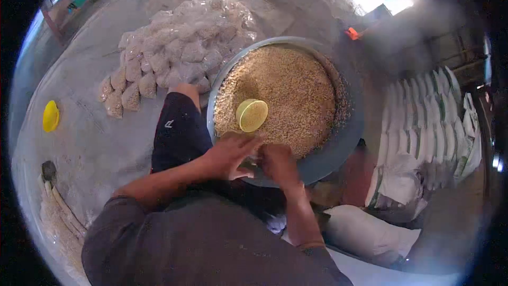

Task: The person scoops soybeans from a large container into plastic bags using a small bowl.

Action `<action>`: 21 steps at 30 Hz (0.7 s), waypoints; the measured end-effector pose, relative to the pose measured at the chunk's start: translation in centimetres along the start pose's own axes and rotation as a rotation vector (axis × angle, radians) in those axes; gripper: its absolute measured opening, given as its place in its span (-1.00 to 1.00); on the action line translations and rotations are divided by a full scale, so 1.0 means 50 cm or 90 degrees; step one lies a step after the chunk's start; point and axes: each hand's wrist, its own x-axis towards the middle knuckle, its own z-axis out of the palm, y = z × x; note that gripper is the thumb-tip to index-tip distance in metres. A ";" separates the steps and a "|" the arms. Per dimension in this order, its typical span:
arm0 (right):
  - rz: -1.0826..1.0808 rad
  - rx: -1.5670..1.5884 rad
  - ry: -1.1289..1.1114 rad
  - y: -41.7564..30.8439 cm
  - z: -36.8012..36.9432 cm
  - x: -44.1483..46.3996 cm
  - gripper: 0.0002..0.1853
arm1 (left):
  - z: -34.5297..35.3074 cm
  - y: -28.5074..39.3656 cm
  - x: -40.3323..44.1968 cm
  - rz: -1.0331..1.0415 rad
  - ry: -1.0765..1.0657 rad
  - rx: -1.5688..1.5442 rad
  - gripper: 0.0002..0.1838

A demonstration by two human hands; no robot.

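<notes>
My left hand (232,154) and my right hand (278,163) meet at the near rim of a large round grey tub (338,161). Both hands have bent fingers and pinch close together. A small pale, see-through bit shows between them, too blurred to name. Pale tan grains (288,90) fill the tub in a broad heap. Just beyond my left fingers, a yellow cup (252,115) rests tilted on the grains, its round opening turned toward me.
Many clear plastic bags of grain (180,47) are piled on the floor beyond the tub. A yellow bowl-like thing (51,116) lies at the left. Stacked white sacks (423,122) stand at the right, with a full white sack (368,230) lying nearer.
</notes>
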 end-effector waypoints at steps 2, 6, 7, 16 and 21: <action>0.020 -0.044 -0.069 -0.016 0.026 -0.020 -0.75 | 0.057 -0.018 -0.038 -0.080 -0.128 0.052 -0.48; -0.066 -0.045 -0.148 0.011 -0.006 0.049 -0.59 | 0.051 -0.037 -0.052 -0.119 -0.057 0.104 -0.84; -0.088 -0.006 -0.163 0.014 -0.016 0.062 -0.51 | 0.047 -0.042 -0.064 -0.160 -0.050 0.075 -0.83; -0.139 -0.301 -0.028 0.174 0.203 0.354 0.05 | 0.031 -0.079 -0.135 -0.170 0.006 0.105 -0.66; 0.106 0.078 0.020 0.241 0.343 0.194 -0.22 | -0.047 -0.155 -0.153 -0.355 0.216 0.211 -0.79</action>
